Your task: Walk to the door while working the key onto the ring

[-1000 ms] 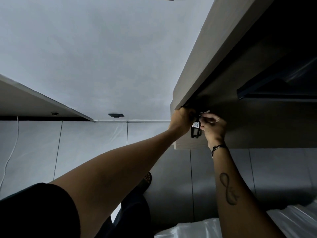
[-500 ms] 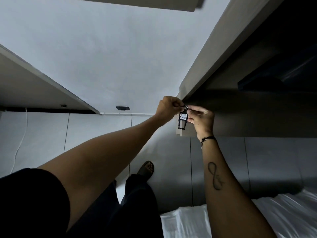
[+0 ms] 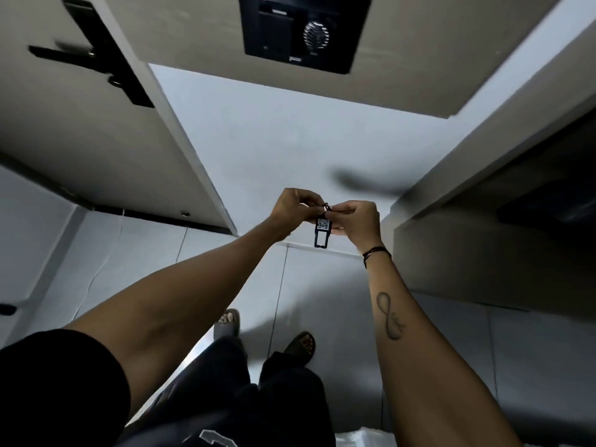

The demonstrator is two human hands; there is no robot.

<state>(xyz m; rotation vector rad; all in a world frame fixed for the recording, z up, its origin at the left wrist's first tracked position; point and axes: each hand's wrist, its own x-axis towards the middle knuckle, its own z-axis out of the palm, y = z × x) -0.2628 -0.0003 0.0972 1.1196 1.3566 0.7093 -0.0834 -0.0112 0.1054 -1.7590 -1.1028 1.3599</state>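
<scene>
Black key tag (image 3: pixel 322 233) hangs from a metal ring (image 3: pixel 327 206) — left hand (image 3: pixel 292 208) and right hand (image 3: pixel 359 221) both pinch that ring.

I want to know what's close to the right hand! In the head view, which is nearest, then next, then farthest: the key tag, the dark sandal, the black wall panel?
1. Key tag: pinched by the right hand.
2. Dark sandal: below, on the floor.
3. Black wall panel: top of the view.

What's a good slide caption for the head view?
Both hands, left and right, pinch a key ring with a dangling tag.
</scene>
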